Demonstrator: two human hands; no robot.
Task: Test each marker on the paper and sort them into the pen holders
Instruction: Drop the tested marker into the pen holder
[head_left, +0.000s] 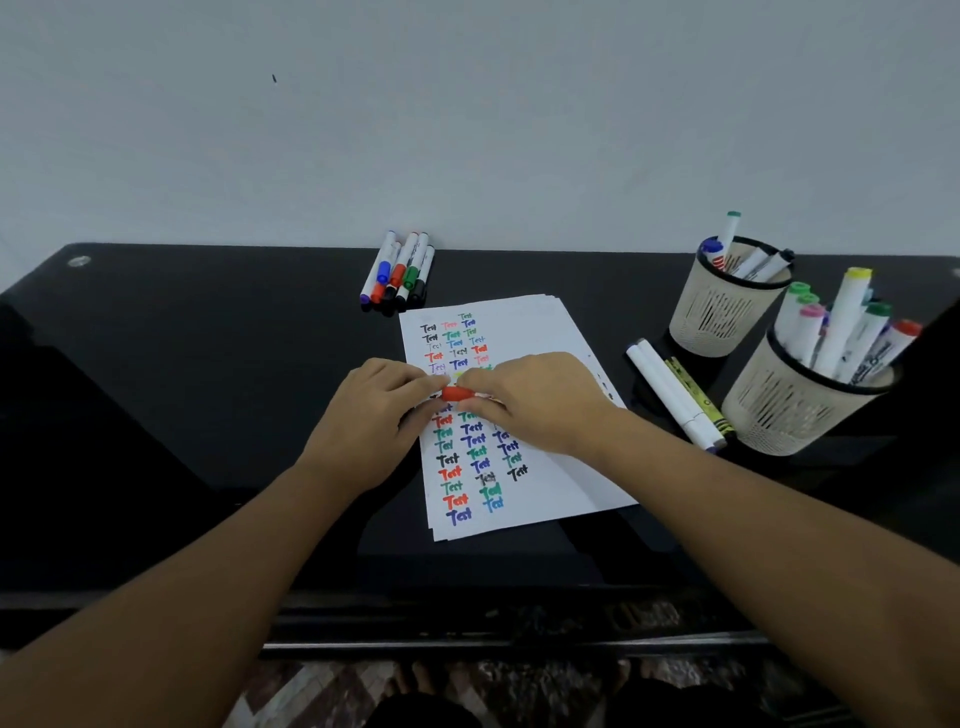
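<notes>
Centre of frame: left hand (375, 415) and right hand (540, 402) both pinch a red marker (457, 393), held level above the paper (524, 332) covered in coloured test words. Two pen holders (719, 317) with markers stand at right; loose marker pile (397, 273) above the sheet.

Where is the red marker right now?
The red marker is mid-frame above the test paper, pinched between the left hand and right hand.
</notes>
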